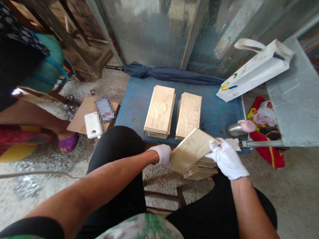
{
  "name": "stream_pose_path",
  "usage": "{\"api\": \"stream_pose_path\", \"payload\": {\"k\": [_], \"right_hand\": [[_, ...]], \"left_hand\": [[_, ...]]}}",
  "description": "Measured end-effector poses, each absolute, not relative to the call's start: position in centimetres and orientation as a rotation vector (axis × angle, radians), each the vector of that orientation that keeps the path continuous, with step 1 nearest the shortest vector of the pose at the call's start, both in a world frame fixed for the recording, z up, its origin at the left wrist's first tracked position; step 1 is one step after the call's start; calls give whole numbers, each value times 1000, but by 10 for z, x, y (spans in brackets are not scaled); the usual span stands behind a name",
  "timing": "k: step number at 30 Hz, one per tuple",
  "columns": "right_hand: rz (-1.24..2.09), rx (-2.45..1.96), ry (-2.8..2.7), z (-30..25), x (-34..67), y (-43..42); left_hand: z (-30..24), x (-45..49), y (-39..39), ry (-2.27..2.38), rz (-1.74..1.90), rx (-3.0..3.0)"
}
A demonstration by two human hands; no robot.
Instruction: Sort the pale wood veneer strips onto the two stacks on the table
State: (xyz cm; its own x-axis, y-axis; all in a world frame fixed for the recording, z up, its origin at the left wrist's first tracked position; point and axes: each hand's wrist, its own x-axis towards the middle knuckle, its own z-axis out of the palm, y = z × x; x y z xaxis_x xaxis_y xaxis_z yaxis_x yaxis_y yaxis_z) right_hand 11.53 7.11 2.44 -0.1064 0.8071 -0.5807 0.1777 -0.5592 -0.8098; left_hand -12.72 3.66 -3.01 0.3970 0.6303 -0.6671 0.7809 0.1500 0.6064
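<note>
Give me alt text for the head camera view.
The white-gloved left hand and right hand hold a stack of cream tiles above black-trousered knees, facing a blue table with two more stacks and a furled navy umbrella.

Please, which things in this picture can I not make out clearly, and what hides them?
Head view:
Square item on the cardboard: pixelated, cannot be identified.
Nearby person: cut off by the left edge.
Red bundle: partly hidden by the grey metal sheet.
Held stack of tiles: one end hidden by the gloved right hand.
</note>
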Motion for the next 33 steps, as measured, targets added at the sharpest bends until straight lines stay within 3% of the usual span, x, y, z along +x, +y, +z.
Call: {"api": "stream_pose_path", "payload": {"k": [3, 10, 15, 20, 27, 33], "right_hand": [[1686, -1699, -1303, 21, 102, 63], [1780, -1763, -1603, -17, 76, 48], [1669, -1763, -1768, -38, 69, 42], [1562, -1958, -1924, -43, 63, 41], [1407, -2011, -2001, -22, 78, 59], [1034, -2129, -2006, -1, 102, 74]], "left_hand": [[-18, -133, 47, 1293, -255, 1629], [2, -140, 61, 1285, 136, 1463], [-5, -128, 55, 1254, -201, 1796], [-11, -111, 49, 1312, -393, 1710], [-12, -94, 52, 1317, -500, 1738], [-34, -81, 59, 1379, -668, 1750]]}}
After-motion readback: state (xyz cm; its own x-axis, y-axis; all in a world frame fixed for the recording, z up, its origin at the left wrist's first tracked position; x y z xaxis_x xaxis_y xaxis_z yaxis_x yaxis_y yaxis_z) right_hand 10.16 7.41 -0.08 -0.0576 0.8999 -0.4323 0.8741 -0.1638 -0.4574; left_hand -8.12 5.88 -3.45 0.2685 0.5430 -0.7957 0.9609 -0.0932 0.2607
